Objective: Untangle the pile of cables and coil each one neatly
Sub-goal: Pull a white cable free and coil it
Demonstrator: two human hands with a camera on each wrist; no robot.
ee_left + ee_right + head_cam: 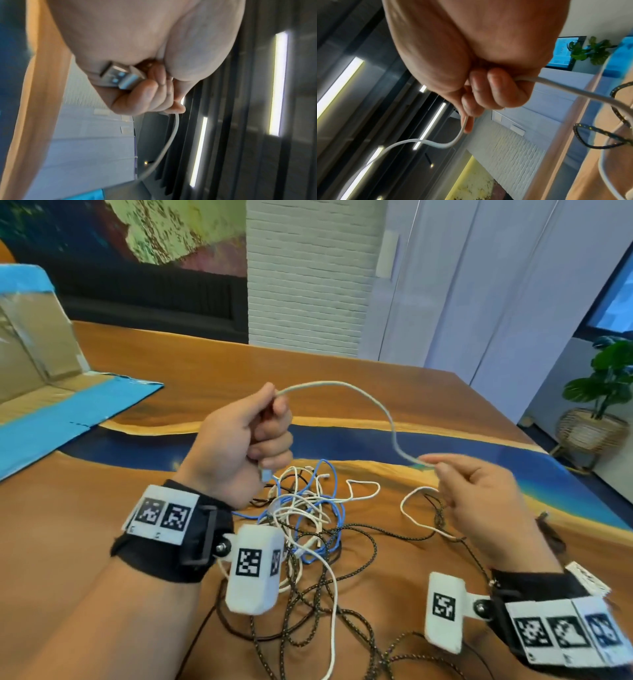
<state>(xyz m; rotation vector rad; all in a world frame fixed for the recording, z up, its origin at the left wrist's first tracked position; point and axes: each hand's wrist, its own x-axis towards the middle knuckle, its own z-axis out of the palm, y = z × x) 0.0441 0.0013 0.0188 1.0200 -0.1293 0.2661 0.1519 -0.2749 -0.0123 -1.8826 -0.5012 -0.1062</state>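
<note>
A white USB cable (359, 395) arcs in the air between my two hands. My left hand (263, 436) is closed in a fist around its plug end; the metal USB plug (118, 77) sticks out below my curled fingers (147, 93). My right hand (455, 477) holds the same white cable (556, 88) further along, with thumb and fingers curled round it. Below both hands lies a tangled pile (308, 518) of white, blue and black braided cables on the wooden table (102, 508). A white loop (411, 508) runs down from my right hand to the table.
An open cardboard box with blue tape (51, 364) lies at the table's far left. A blue resin stripe (376, 440) crosses the tabletop. A potted plant (606, 392) stands on the floor to the right. Black braided cable (308, 628) spreads toward the near edge.
</note>
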